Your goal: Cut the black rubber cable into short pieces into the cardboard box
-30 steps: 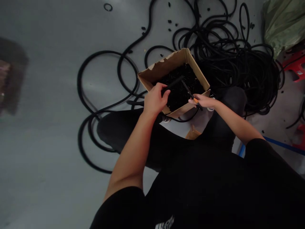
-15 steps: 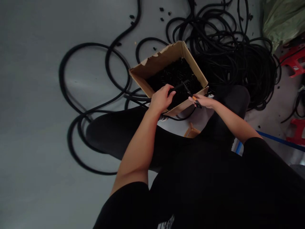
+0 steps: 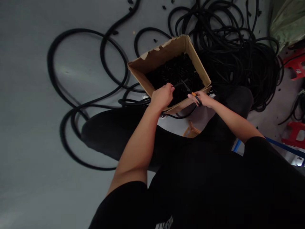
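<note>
My left hand [image 3: 162, 97] is closed around a thick black rubber cord [image 3: 178, 84], whose free end sticks out to the right over a cardboard box [image 3: 164, 52]. In my right hand [image 3: 203, 98] is a pair of scissors [image 3: 194, 95] with orange and black handles. Their blades point up and left, at the cord near its end; whether they touch it I cannot tell. Many short black pieces [image 3: 173, 68] lie inside the box beneath both hands. The exact grip of my left fingers is partly hidden.
Long black loops of cord [image 3: 51, 63] lie on the grey floor to the left. A big tangled coil [image 3: 240, 68] is right of the box. Red plastic stools [image 3: 295, 135] and a greenish sack [image 3: 287, 24] stand at the right. Small black scraps dot the floor.
The camera view has shifted slightly. Less of the cord shows beyond my left hand, and the cord loops left of the box have moved a little. The scissors stay by the cord.
</note>
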Available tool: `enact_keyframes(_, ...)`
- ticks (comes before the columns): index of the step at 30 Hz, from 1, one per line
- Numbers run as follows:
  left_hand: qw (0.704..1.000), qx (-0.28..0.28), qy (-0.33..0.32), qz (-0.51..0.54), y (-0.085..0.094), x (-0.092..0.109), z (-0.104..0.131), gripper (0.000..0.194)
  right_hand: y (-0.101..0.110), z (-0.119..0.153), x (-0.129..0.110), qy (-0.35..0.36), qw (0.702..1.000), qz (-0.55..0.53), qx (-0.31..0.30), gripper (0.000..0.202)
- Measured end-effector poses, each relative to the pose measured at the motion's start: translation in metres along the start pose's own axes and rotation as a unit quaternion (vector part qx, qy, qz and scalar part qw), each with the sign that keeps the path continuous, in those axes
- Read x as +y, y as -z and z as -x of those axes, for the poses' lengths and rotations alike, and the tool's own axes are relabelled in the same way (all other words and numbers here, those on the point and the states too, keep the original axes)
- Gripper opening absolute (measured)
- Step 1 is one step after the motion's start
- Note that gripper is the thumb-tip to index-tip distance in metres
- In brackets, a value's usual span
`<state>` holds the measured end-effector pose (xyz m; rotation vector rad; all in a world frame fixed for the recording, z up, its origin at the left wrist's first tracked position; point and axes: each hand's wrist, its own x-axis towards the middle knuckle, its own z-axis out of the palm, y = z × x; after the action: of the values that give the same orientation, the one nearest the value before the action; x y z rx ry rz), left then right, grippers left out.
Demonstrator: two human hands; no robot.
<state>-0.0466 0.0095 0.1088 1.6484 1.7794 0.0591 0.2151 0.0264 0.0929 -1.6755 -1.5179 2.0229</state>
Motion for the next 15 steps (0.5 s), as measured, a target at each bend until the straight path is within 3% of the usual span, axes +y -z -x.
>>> enact_keyframes(4,0.999,-0.025,0.006,-0.028,0.004,0.002,0.002,0.042,-0.001,0.001,-0.003,-0.006,0.999,0.040,0.003,0.065)
enact_keyframes(10,0.990,-0.111,-0.051,-0.076,0.012,0.000,0.005,0.044,0.004,-0.003,-0.003,-0.008,0.999,0.040,-0.003,0.070)
enact_keyframes(15,0.992,-0.088,-0.014,-0.087,0.016,0.001,0.004,0.047,0.010,-0.009,0.011,-0.011,0.999,0.051,0.002,0.068)
